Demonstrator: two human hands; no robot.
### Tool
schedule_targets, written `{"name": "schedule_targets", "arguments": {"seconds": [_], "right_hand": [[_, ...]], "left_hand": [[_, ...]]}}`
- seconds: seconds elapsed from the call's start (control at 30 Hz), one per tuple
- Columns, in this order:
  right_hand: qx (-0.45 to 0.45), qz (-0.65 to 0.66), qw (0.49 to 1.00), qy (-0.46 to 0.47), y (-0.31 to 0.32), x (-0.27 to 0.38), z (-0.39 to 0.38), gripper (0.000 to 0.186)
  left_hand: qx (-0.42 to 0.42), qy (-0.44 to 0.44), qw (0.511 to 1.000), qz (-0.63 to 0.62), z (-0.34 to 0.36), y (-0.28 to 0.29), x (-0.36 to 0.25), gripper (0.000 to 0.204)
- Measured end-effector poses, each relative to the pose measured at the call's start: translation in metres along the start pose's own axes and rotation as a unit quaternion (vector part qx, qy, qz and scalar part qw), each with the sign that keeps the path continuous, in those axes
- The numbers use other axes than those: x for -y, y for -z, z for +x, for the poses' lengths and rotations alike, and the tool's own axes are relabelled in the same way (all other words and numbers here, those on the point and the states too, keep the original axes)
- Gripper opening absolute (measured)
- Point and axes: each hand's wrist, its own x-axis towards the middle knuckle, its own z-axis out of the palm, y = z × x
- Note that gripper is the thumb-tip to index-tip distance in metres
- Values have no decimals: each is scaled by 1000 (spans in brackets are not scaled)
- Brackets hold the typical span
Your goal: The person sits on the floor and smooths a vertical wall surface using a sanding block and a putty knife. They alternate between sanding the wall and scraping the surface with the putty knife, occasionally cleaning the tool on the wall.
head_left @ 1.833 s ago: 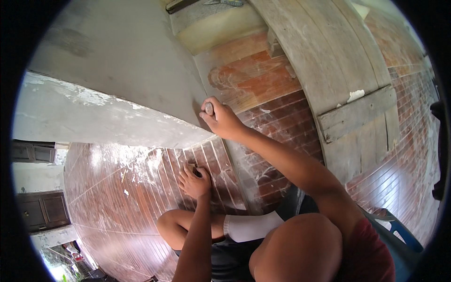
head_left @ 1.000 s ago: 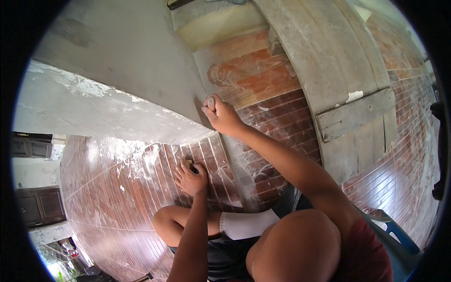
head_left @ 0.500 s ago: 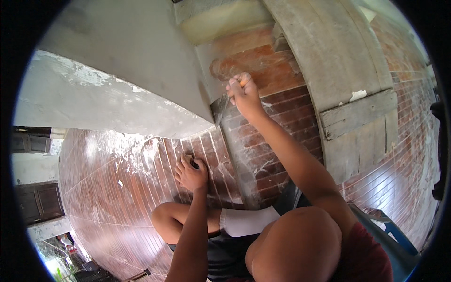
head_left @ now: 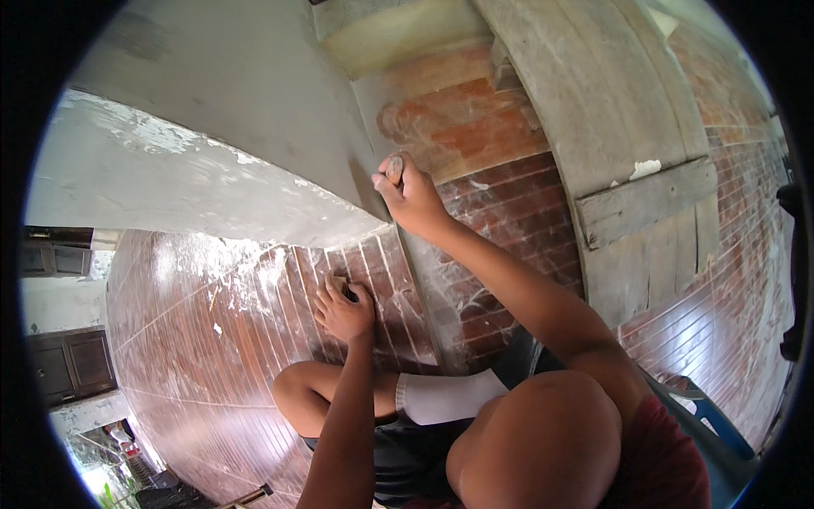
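Note:
My right hand (head_left: pixel 409 197) is closed round the handle of a scraper (head_left: pixel 395 167), at the corner where the grey wall (head_left: pixel 280 110) meets the floor. The rounded, rust-orange handle end points up out of my fist. Its blade is hidden by the hand now, though a flat grey blade showed earlier. My left hand (head_left: pixel 346 314) rests low on the reddish tiled floor (head_left: pixel 254 331), fingers curled over a small brownish, block-like piece (head_left: pixel 341 284) with a dark part by the thumb. I cannot make out its kind.
A weathered wooden board (head_left: pixel 610 110) with a nailed crosspiece (head_left: pixel 649 204) stands at the right. White flakes and dust lie on the floor beside the peeling wall base. A blue plastic chair (head_left: pixel 712 424) is at the lower right, and dark cabinet doors (head_left: pixel 72 365) are at far left.
My right hand has moved left and slightly down with the scraper, closer to the wall, and turned so the handle end faces up. My left hand has barely moved.

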Motion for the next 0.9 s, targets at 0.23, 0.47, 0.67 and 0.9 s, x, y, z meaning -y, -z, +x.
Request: {"name": "schedule_targets", "arguments": {"seconds": [0.23,0.47,0.67,0.9], "right_hand": [[-37,49,998,25,1,4,11,18],[-6,90,995,50,1,33,15,17],[-3,114,992,59,11,51,28,17],[13,218,976,20,19,66,29,15]], "left_hand": [[-8,-1,1000,13,-1,-3,1,55],[0,1,1000,-3,0,-1,0,55],[-2,-2,1000,-2,0,-1,0,56],[2,4,1000,-4,0,-1,0,55]]}}
